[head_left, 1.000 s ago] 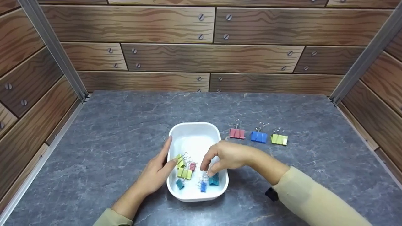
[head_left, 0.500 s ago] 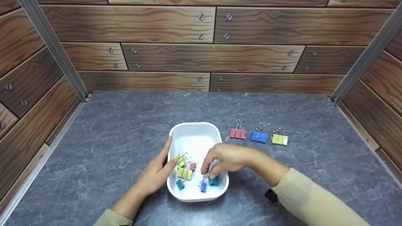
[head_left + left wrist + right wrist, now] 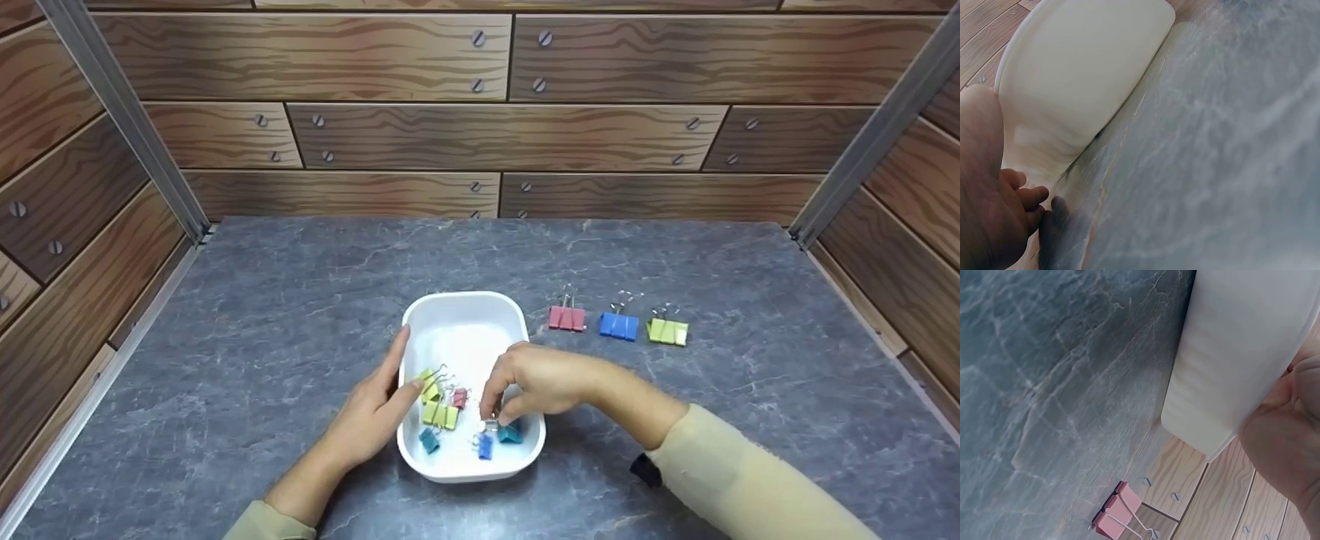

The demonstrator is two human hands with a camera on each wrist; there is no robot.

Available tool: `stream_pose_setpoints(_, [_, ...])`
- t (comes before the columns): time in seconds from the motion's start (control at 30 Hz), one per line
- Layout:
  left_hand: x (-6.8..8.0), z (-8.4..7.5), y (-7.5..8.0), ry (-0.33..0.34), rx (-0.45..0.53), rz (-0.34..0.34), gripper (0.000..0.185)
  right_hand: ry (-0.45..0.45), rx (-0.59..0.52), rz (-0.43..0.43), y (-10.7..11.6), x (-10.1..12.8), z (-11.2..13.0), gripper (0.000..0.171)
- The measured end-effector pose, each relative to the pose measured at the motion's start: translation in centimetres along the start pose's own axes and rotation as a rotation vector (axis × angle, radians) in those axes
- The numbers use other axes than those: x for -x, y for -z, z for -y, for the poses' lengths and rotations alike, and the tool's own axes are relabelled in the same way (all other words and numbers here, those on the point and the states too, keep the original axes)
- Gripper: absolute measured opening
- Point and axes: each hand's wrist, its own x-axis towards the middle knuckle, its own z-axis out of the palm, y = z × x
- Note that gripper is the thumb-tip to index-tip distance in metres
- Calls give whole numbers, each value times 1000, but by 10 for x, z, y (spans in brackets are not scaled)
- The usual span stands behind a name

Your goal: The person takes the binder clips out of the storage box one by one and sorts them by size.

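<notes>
My left hand [image 3: 377,411] grips the left side of a white plastic tub [image 3: 465,300], thumb over the rim and fingers along the outer wall. Inside the tub, my right hand [image 3: 541,381] bends down, thumb and index finger pinching at the silver wire handles of a teal binder clip [image 3: 511,433]. Its handles are partly hidden by the fingertips. Right beside it lies a small blue binder clip [image 3: 485,448]. Two yellow-green binder clips [image 3: 440,415], a small pink binder clip [image 3: 460,398] and a small teal binder clip [image 3: 429,441] lie near the left thumb.
Right of the tub, a row of larger binder clips stands on the dark marbled table [image 3: 300,300]: a pink clip [image 3: 567,319], a blue clip [image 3: 619,327] and a yellow-green clip [image 3: 667,332]. Wood-patterned panels [image 3: 420,135] enclose the table at the back and sides.
My right thumb and index finger have lowered slightly toward the teal binder clip and its handles. The left hand, the tub and the row of clips have stayed put.
</notes>
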Motion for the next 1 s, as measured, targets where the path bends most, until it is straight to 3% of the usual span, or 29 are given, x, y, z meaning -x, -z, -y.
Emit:
stream_pose_setpoints(0.3, [-1,0,-1,-8,7,-3,73,-8,15,-13,-2,2,2,12])
stream_pose_setpoints(0.57, [-2,-2,-2,-8,3,1,73,16,-48,-85,-5,6,-2,8])
stream_pose_setpoints(0.8, [0,1,-2,-29,-7,-4,74,-15,-150,-160,-10,6,-2,6])
stream_pose_setpoints(1.0, [0,1,1,-15,-18,-3,74,-44,-344,-287,-15,7,-2,7])
